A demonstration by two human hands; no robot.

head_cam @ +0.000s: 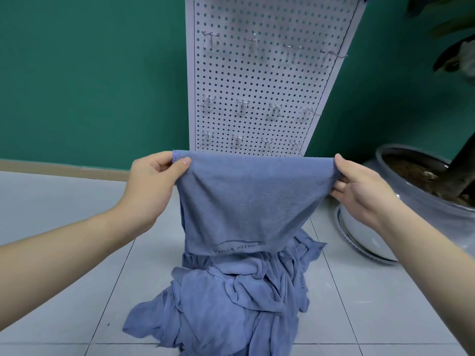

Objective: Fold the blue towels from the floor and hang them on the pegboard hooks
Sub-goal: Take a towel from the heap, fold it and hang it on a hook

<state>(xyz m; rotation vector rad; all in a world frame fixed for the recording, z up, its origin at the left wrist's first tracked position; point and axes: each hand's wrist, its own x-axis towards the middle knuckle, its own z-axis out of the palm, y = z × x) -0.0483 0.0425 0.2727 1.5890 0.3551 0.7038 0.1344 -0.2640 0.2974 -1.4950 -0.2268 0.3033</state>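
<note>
A blue towel point(246, 199) hangs stretched flat in front of me, its lower edge printed with "YOGA FITNESS". My left hand point(151, 186) pinches its top left corner between thumb and fingers. My right hand point(359, 186) grips the top right corner. Beneath it a crumpled heap of blue towels point(231, 304) lies on the grey tiled floor. Behind the held towel stands a white pegboard point(257, 80) against the green wall, with three rows of bare metal hooks point(253, 43).
A large grey plant pot point(421, 209) with soil and a trunk stands on a white saucer at the right, close to my right hand. Its dark leaves point(452, 55) reach over the upper right. Grey floor tiles point(64, 201) stretch to the left.
</note>
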